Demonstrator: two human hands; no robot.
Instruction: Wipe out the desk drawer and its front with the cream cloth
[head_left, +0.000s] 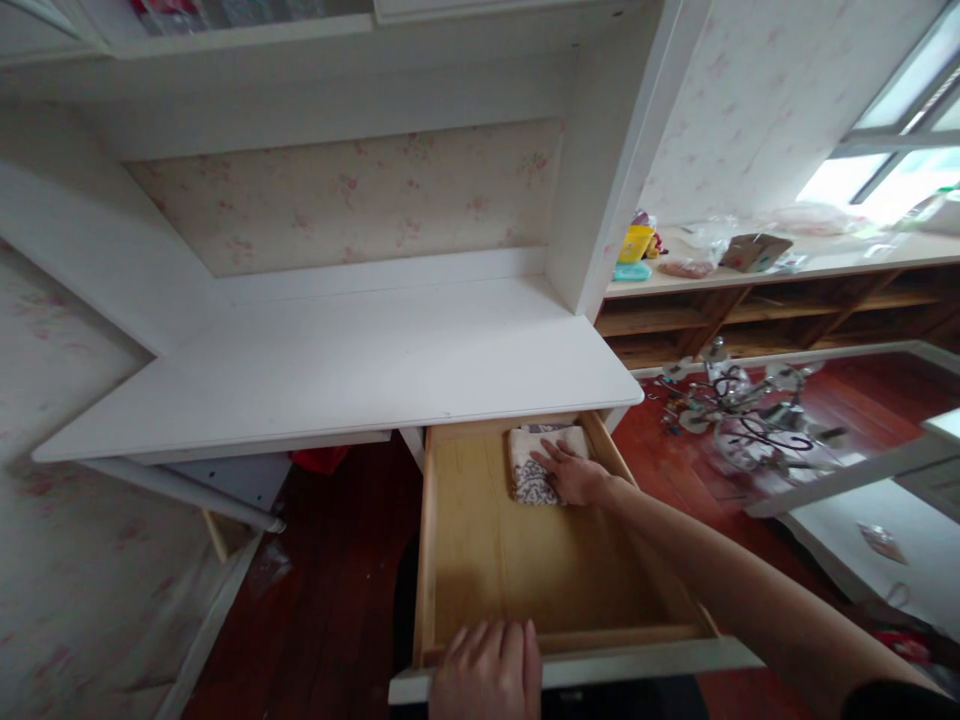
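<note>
A wooden drawer point(480, 545) is pulled out from under the white desk point(405, 350). My left hand point(487, 672) is closed over the top edge of the drawer's white front point(637, 662), near its left end. Inside the drawer, toward the back right, lies a folded cloth point(534, 486), white with a brown-grey pattern. My right hand point(574, 475) rests on top of this cloth, fingers spread and flat. The palm side is hidden.
A chandelier point(742, 410) with glass parts lies on the red wooden floor at right. Beyond it runs a low shelf point(750, 310) holding plastic bags, a yellow container point(636, 243) and other items. White furniture point(862, 540) stands at lower right. A hutch side panel point(622, 150) rises from the desk.
</note>
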